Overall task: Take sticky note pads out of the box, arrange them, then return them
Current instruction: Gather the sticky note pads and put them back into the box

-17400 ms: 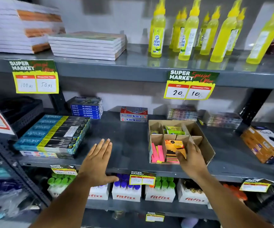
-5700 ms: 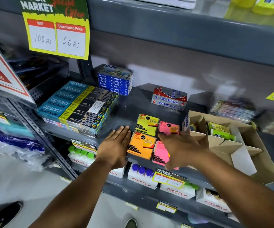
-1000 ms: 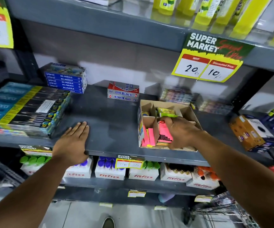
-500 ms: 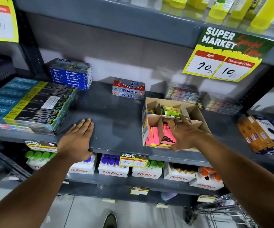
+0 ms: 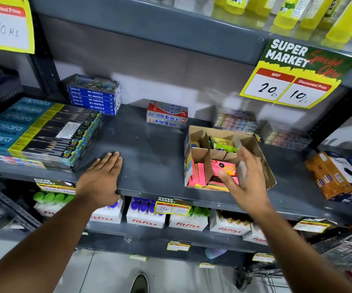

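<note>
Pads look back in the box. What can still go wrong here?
1. The cardboard box sits at the shelf's front edge; a nudge from the open right hand might tip it off.
2. The pink sticky note pad seems to lean on a divider, so it could stick up rather than sit flat.
3. The left hand rests flat, not steadying the box.

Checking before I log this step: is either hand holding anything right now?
Nothing is held. The right hand hovers open above the pink sticky note pad in the box; the left hand lies flat on the shelf.

Grey metal shelf [image 5: 149, 157] with cardboard box [image 5: 263, 163], pencil packs [image 5: 39, 132], pastel boxes [image 5: 94, 96] (stacked), left hand [image 5: 101, 180] flat.
</note>
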